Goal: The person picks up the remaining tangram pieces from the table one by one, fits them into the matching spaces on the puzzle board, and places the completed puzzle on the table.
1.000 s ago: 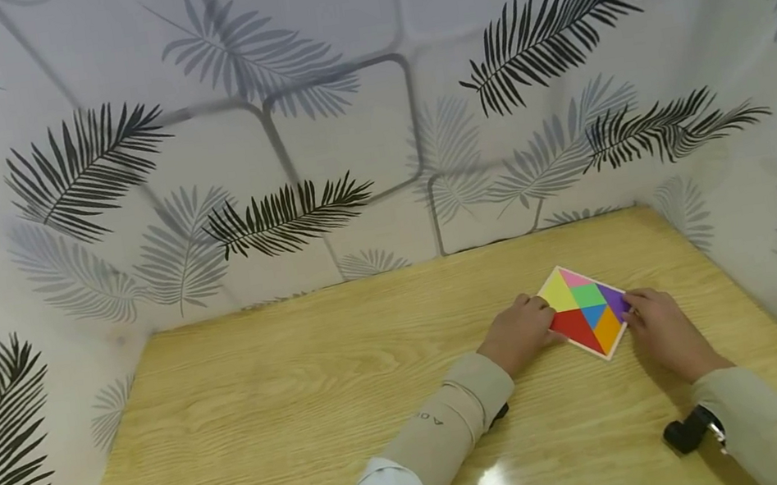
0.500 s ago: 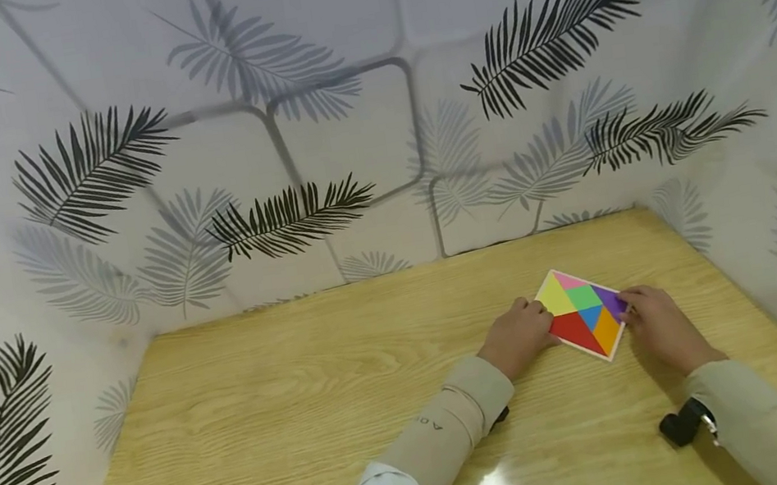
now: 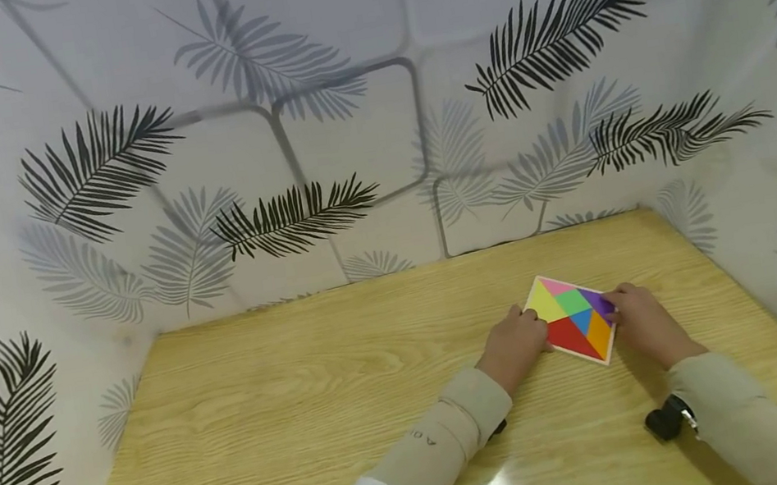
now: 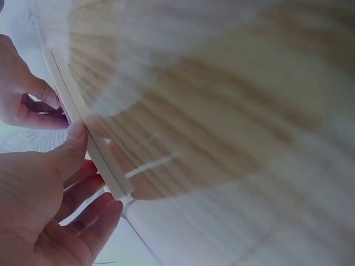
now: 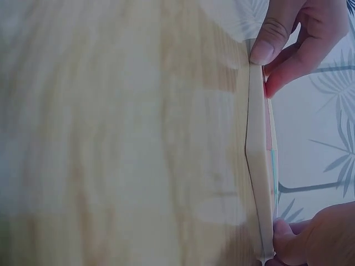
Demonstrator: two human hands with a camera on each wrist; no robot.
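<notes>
A square tangram puzzle (image 3: 572, 316) with bright coloured pieces and a pale border lies at the right half of the wooden table, one corner toward the back wall. My left hand (image 3: 515, 347) grips its left corner beside the yellow and red pieces. At the opposite corner, by the purple piece, my right hand (image 3: 649, 324) pinches the border. In the left wrist view, the left thumb presses on the pale side edge (image 4: 102, 155) with the other fingers curled at the far side. The right wrist view shows the same board (image 5: 258, 149) edge-on between both hands.
The wooden table (image 3: 292, 405) stretches left of the hands, with a light reflection near the front. A leaf-patterned wall covering (image 3: 359, 139) closes in the back and both sides. A black wrist device (image 3: 667, 419) sits at the right cuff.
Both hands and the tangram puzzle have shifted a little to the left and slightly toward the person. Both hands keep their grip on its corners.
</notes>
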